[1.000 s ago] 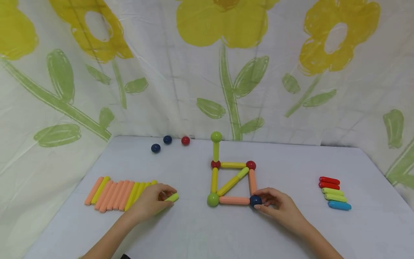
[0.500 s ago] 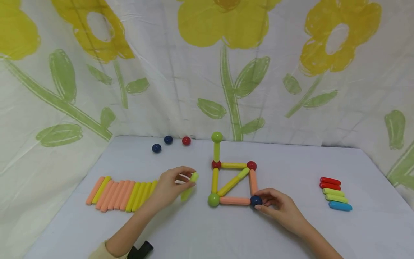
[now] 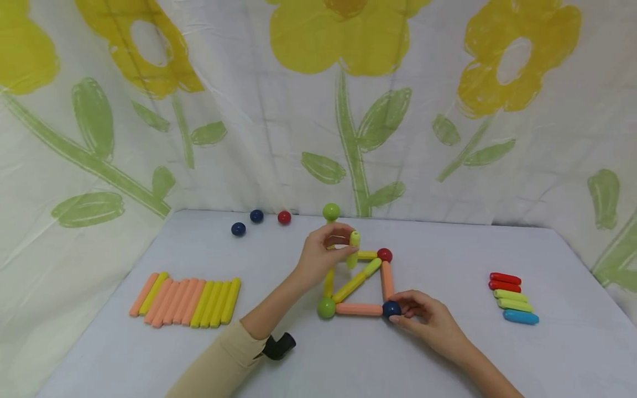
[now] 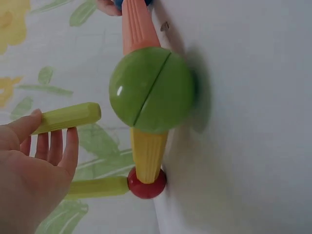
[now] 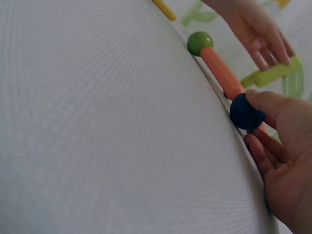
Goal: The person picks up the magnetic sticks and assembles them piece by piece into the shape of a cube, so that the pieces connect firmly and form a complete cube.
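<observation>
My left hand [image 3: 317, 254] pinches a yellow-green magnetic rod [image 3: 354, 239] between thumb and fingers, holding it upright above a square frame of rods and balls. Thumb and fingers of my right hand [image 3: 433, 323] grip the dark blue ball [image 3: 391, 308] at the frame's near right corner. A pink rod [image 3: 359, 309] links that ball to a green ball [image 3: 326, 308]; another pink rod [image 3: 387, 281] runs to a red ball [image 3: 385, 255]. The diagonal rod [image 3: 350, 287] is yellow and yellow-green. Behind my left hand rises a post topped by a green ball [image 3: 330, 211]; its red base ball [image 4: 146, 185] shows in the left wrist view.
Pink and yellow rods [image 3: 184, 301] lie in a row at the left. Two dark blue balls [image 3: 238, 229] and a red ball [image 3: 284, 217] sit at the back. Short red, yellow-green and blue rods [image 3: 521, 317] lie at the right. A flowered cloth [image 3: 249, 138] hangs behind the table.
My left hand has lifted the yellow-green rod from beside the left row and carried it right and back, over the frame, turning it upright. My right hand stays on the dark blue ball.
</observation>
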Available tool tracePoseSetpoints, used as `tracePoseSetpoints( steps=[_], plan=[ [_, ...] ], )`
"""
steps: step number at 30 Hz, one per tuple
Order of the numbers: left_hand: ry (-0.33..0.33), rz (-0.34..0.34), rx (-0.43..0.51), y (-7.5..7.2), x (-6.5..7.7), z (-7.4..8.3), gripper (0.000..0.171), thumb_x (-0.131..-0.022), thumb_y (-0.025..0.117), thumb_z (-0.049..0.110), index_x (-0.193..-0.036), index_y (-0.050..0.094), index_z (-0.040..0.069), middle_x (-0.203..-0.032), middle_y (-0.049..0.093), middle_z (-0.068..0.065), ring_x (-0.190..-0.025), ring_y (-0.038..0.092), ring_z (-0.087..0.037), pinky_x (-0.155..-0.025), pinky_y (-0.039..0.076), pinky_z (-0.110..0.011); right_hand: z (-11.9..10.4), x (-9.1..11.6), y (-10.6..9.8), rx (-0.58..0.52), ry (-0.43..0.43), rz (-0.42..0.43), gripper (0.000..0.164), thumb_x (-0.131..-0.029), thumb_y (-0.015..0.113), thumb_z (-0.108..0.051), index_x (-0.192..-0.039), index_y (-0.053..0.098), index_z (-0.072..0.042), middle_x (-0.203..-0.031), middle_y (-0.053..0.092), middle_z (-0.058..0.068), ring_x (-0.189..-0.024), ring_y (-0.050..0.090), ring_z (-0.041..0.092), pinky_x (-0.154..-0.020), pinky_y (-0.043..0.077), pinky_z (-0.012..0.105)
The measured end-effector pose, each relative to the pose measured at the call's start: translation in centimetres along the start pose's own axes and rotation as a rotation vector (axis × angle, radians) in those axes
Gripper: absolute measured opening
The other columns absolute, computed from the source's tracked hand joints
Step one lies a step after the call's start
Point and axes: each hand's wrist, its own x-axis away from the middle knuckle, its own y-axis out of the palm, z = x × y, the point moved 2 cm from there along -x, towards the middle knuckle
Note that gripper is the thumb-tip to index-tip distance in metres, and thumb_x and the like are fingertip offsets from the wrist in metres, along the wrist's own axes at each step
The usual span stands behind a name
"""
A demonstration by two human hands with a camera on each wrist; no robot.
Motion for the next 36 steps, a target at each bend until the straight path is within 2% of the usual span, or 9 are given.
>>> tracePoseSetpoints(
  steps=[3, 5, 8, 14, 21, 30, 36],
  plan=[
    [0.034, 0.004, 0.011, 1.1, -1.4, -0.4, 0.033, -0.090, 0.078, -0.008, -0.121, 0.067, -0.007, -0.120, 0.069, -0.023, -0.114, 0.069, -0.038, -0.102, 0.058, -0.048, 0.1, 0.0, 0.1, 0.005, -0.013, 0.003, 0.031, -0.096, 0.077, -0.008, -0.126, 0.070, -0.006, -0.119, 0.072, 0.010, -0.093, 0.064, 0.008, -0.082, 0.057, 0.018],
    [0.033, 0.004, 0.013, 1.7, -2.3, -0.4, 0.033, -0.091, 0.078, -0.007, -0.122, 0.067, -0.006, -0.121, 0.069, -0.023, -0.115, 0.068, -0.038, -0.104, 0.057, -0.051, 0.1, 0.0, 0.1, 0.009, -0.023, 0.005, 0.031, -0.096, 0.078, -0.007, -0.126, 0.070, -0.006, -0.119, 0.072, 0.009, -0.093, 0.064, 0.008, -0.082, 0.057, 0.018],
    [0.023, -0.014, 0.016, 2.6, -3.4, -0.6, 0.033, -0.092, 0.077, -0.006, -0.123, 0.067, -0.006, -0.121, 0.069, -0.023, -0.116, 0.068, -0.037, -0.104, 0.057, -0.047, 0.1, 0.0, 0.1, 0.020, -0.036, 0.008, 0.031, -0.095, 0.078, -0.007, -0.126, 0.070, -0.006, -0.118, 0.073, 0.009, -0.092, 0.064, 0.008, -0.081, 0.058, 0.019],
    [0.003, -0.070, 0.053, 4.3, -5.0, -1.1, 0.034, -0.094, 0.076, -0.004, -0.126, 0.067, -0.006, -0.121, 0.069, -0.023, -0.113, 0.071, -0.035, -0.093, 0.060, -0.028, 0.2, 0.0, 0.1, 0.027, -0.042, 0.015, 0.031, -0.095, 0.079, -0.007, -0.125, 0.070, -0.007, -0.117, 0.073, 0.008, -0.091, 0.064, 0.007, -0.080, 0.058, 0.019],
    [-0.006, -0.104, 0.059, 5.7, -5.8, -1.6, 0.031, -0.094, 0.076, -0.004, -0.124, 0.067, -0.003, -0.120, 0.069, -0.022, -0.112, 0.072, -0.033, -0.089, 0.061, -0.026, 0.3, 0.0, 0.2, 0.016, -0.064, 0.019, 0.030, -0.095, 0.078, -0.005, -0.125, 0.070, -0.006, -0.114, 0.073, 0.009, -0.091, 0.065, 0.007, -0.078, 0.058, 0.020],
    [0.001, -0.111, 0.049, 5.9, -5.9, -2.0, 0.029, -0.094, 0.076, -0.005, -0.121, 0.068, -0.005, -0.118, 0.069, -0.023, -0.111, 0.072, -0.033, -0.089, 0.061, -0.025, 0.2, -0.1, 0.3, 0.016, -0.072, 0.022, 0.031, -0.095, 0.078, -0.004, -0.124, 0.070, -0.006, -0.113, 0.073, 0.007, -0.091, 0.064, 0.007, -0.078, 0.057, 0.020],
    [-0.010, -0.129, -0.010, 6.0, -6.4, -1.5, 0.028, -0.094, 0.077, -0.002, -0.120, 0.069, -0.002, -0.116, 0.072, -0.019, -0.109, 0.073, -0.030, -0.087, 0.061, -0.025, 0.1, 0.0, 0.2, 0.024, -0.065, 0.023, 0.031, -0.095, 0.078, -0.004, -0.124, 0.070, -0.006, -0.114, 0.073, 0.008, -0.091, 0.064, 0.007, -0.078, 0.057, 0.019]
  ],
)
